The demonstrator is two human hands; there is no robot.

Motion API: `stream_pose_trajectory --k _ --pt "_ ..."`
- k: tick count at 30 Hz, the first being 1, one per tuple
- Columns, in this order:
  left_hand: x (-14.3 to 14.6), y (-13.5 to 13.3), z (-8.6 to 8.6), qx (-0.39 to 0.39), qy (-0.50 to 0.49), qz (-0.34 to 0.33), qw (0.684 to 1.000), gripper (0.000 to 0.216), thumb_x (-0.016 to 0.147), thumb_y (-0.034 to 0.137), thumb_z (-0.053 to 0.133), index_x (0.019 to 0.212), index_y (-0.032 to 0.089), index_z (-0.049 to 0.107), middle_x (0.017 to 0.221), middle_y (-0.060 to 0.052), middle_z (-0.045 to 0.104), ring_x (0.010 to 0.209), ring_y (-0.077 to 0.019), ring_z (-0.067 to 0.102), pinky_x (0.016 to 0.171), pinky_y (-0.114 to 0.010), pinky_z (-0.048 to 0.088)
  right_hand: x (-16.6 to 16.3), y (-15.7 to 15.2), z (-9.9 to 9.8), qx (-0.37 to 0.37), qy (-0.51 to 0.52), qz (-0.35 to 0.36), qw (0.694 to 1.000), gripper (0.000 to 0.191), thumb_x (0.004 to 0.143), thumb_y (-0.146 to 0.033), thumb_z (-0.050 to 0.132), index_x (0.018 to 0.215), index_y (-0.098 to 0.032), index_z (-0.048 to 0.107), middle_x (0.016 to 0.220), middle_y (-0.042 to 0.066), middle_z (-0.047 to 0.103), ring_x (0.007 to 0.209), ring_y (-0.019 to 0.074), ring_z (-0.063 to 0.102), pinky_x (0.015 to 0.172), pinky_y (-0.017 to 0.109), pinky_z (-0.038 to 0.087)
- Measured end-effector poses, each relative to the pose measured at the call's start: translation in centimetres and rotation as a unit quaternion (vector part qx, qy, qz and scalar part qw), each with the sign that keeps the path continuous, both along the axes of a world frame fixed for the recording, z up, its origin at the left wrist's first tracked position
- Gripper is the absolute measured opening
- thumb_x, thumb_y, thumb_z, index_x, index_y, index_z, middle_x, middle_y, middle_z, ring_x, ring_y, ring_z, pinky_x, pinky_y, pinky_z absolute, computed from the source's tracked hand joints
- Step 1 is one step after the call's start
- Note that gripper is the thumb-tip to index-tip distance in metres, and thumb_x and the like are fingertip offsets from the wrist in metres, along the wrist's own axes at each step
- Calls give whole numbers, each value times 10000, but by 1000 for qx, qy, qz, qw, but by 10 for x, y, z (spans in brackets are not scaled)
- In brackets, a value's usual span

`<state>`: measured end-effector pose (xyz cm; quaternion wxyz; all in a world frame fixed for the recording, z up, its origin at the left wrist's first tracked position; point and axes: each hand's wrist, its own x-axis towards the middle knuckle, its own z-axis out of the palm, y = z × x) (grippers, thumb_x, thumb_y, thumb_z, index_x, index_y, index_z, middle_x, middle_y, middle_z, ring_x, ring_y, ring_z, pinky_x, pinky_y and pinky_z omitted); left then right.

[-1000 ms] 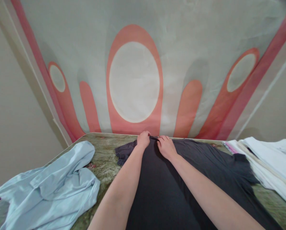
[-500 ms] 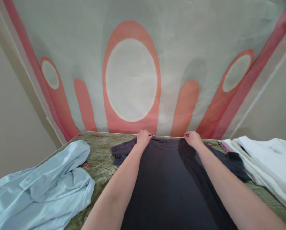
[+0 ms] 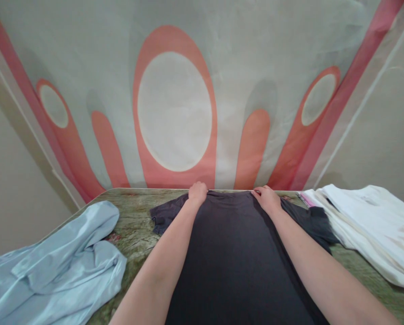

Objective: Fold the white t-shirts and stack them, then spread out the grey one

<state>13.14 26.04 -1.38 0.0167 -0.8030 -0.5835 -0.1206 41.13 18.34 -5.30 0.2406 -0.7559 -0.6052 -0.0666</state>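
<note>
A black T-shirt (image 3: 236, 253) lies spread lengthwise on the table, its far end close to the table's back edge and its near end running out of the picture. My left hand (image 3: 198, 193) pinches the shirt at the left of that far end, its fingers closed on the cloth. At the right of the same end, my right hand (image 3: 268, 198) grips the fabric between thumb and fingers. One short sleeve sticks out to the left beyond my left forearm, the other to the right beyond my right forearm.
A crumpled light blue garment (image 3: 63, 262) lies at the left. On the right is a stack of folded white and cream clothes (image 3: 374, 225). The table (image 3: 136, 212) has a green, wood-patterned cover. Behind it rises a grey wall panel (image 3: 225, 54) with coral shapes.
The view has turned slightly to the right. My right hand has lowered a little onto the shirt's far end, where the cloth looks smoother. Both hands keep their hold.
</note>
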Motion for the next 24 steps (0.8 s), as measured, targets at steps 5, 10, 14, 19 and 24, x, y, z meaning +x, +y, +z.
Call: stream_pose_trajectory --k 5,10,14,19,24 --pt "-1 -5 0 40 -12 -3 999 182 882 266 473 984 170 590 1087 -112 532 1060 -226 482 896 -340 374 -1 -2 -1 7 -13 27 1000 296 857 -386 432 948 -249 678 908 56 611 793 170 590 625 257 405" --pt "0 -7 -3 52 -30 -1 998 194 917 266 397 1009 177 543 1107 -105 482 1045 -208 483 874 -326 381 -4 -5 2 23 -38 26 999 279 868 -346 416 935 -253 670 901 39 608 790 170 587 619 264 394" --pt "0 -5 -11 28 -44 -12 999 178 908 226 407 966 165 564 1034 -99 521 913 -187 564 817 -307 418 -5 -8 3 16 -41 -1 999 273 866 -343 415 911 -250 668 917 42 604 783 171 587 587 267 379" --pt "-12 2 0 20 -72 -39 996 280 870 71 374 1078 142 548 1024 -94 595 949 -160 566 841 -255 421 -5 -7 1 8 -33 -1 999 262 864 -329 415 920 -239 655 939 50 602 805 177 586 596 266 382" --pt "-33 2 41 15 -77 -83 993 443 797 -32 327 1164 133 512 1153 -71 579 1045 -124 534 897 -223 399 -1 -6 5 -7 -15 0 1000 262 849 -320 428 978 -212 628 980 66 593 844 192 587 654 274 415"
